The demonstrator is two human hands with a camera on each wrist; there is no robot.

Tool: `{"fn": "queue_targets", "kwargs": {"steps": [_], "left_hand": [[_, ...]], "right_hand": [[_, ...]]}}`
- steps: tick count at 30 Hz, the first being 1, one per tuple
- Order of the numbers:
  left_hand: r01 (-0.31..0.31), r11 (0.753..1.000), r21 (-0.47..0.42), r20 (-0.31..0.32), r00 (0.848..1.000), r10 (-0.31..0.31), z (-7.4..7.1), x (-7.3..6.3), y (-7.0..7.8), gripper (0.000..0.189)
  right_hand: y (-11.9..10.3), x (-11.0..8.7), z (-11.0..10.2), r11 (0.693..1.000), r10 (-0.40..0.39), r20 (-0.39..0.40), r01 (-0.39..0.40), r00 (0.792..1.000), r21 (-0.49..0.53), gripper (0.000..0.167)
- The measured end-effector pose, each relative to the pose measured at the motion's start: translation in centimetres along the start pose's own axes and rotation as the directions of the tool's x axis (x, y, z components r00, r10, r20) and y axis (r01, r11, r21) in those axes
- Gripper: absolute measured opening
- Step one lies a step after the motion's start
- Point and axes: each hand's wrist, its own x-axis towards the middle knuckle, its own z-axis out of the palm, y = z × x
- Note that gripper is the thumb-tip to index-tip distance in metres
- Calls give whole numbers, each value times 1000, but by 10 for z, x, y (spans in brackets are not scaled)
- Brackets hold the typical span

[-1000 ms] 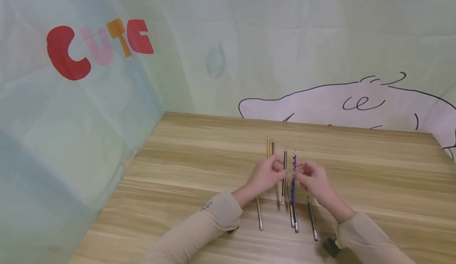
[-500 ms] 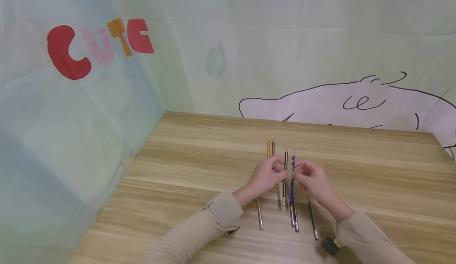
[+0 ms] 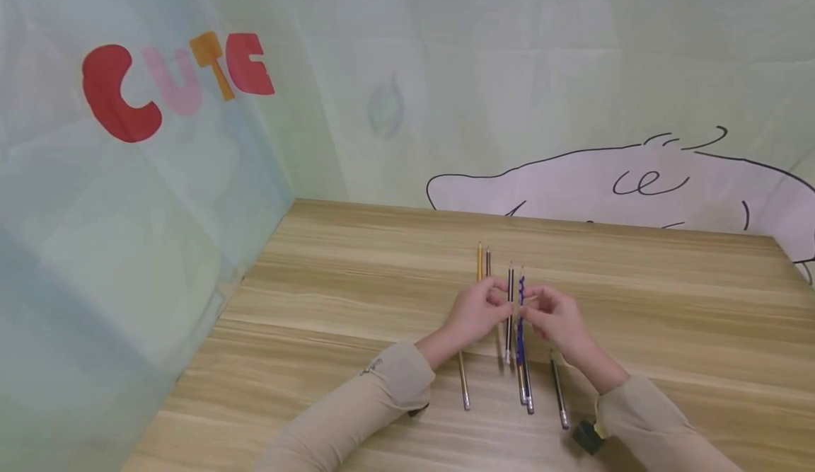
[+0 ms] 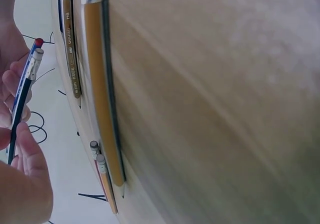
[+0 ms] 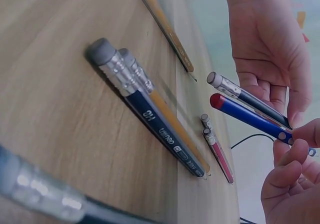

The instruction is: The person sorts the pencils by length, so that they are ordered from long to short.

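I am pinching the dark pencil [image 5: 255,103] between the thumb and finger of my left hand [image 3: 476,311], and it is hanging above the table [image 3: 356,281]. Just to the right of the dark pencil, with a narrow gap, my right hand [image 3: 559,320] is holding the blue pencil [image 5: 250,119] in a similar narrow pinch. I am expecting both pencils to be light and stiff, so a gentle pressure is probably serving well enough. Their barrels are looking smooth, and I am supposing that they could turn or slip if I am gripping too loosely. I am therefore favouring the middle of each barrel, where the weight is likely balancing, and I am keeping clear of the sharpened tip [image 3: 511,265], which seems to me the most fragile part. To the right of the dark pencil and nearer to me, a black pencil [image 3: 559,390] is lying by itself.
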Motion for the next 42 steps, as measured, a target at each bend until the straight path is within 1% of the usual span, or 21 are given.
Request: {"fn": "queue_targets", "kwargs": {"steps": [9, 13, 18, 21, 28, 31, 36, 42], "left_hand": [[0, 1000, -16, -13, 1000, -1, 0, 7, 2, 33], [1, 1000, -25, -19, 1000, -1, -2, 12, 4, 33], [8, 999, -38, -11, 1000, -9, -2, 20, 4, 31], [21, 1000, -24, -16, 1000, -21, -3, 25, 4, 30], [39, 999, 1, -51, 998, -39, -5, 40, 3, 28], [58, 998, 3, -62, 996, -57, -5, 47, 2, 27], [107, 994, -2, -74, 992, -107, -5, 56, -1, 24], [158, 987, 27, -87, 984, -155, -6, 62, 2, 25]], "right_hand": [[0, 4, -2, 1000, 14, -2, -14, 1000, -20, 32], [-1, 8, -3, 999, 13, -19, -14, 1000, -31, 31], [-2, 14, -7, 998, 41, -22, -42, 999, -42, 32], [-3, 18, -9, 997, 61, -16, -62, 998, -42, 33], [-5, 25, -12, 996, 73, -30, -74, 997, -43, 35], [-6, 28, -13, 997, 63, -36, -65, 997, -38, 35], [-5, 31, -15, 998, 56, -38, -56, 998, -21, 35], [-1, 34, -17, 997, 73, -33, -73, 997, -15, 35]]}}
